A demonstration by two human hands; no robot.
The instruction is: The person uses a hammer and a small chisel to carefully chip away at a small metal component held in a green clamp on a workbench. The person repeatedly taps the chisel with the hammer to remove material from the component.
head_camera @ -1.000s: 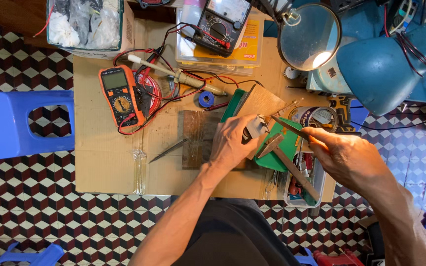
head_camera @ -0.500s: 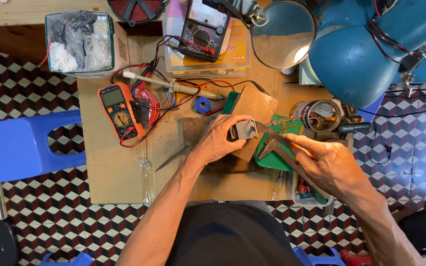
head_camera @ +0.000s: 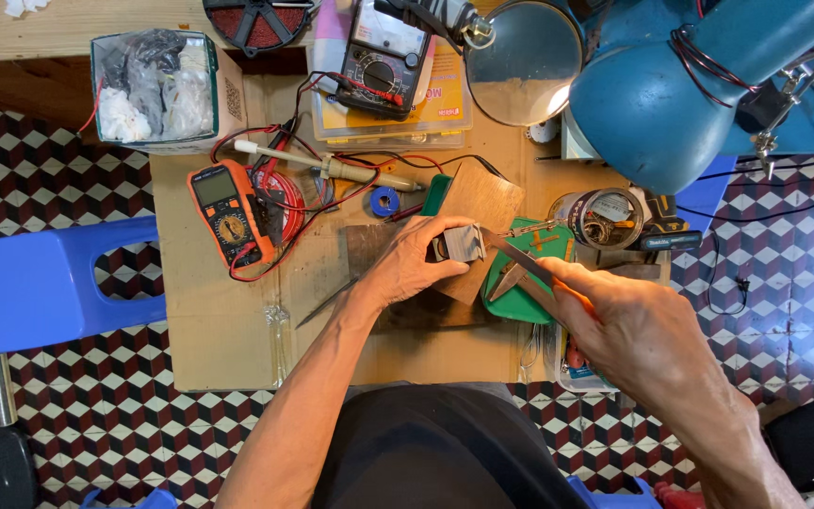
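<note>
Gripping small grey part (head_camera: 464,243), left hand (head_camera: 415,264) clamped around it above wooden block (head_camera: 398,302), table centre. Right hand (head_camera: 638,325) closed on pliers (head_camera: 520,269), tips touching part. Orange multimeter (head_camera: 228,212) far left.

— What surrounds the work on the cardboard-covered table (head_camera: 228,330)?

— An orange multimeter (head_camera: 228,212) with red and black leads lies at left; a soldering iron (head_camera: 332,168) rests beside a blue tape roll (head_camera: 386,200); a black analogue meter (head_camera: 381,58) sits above.

— And beyond?

— A round magnifier (head_camera: 523,61) next to a blue lamp (head_camera: 671,94); a blue plastic stool (head_camera: 44,283) on the chequered floor (head_camera: 49,170).
</note>
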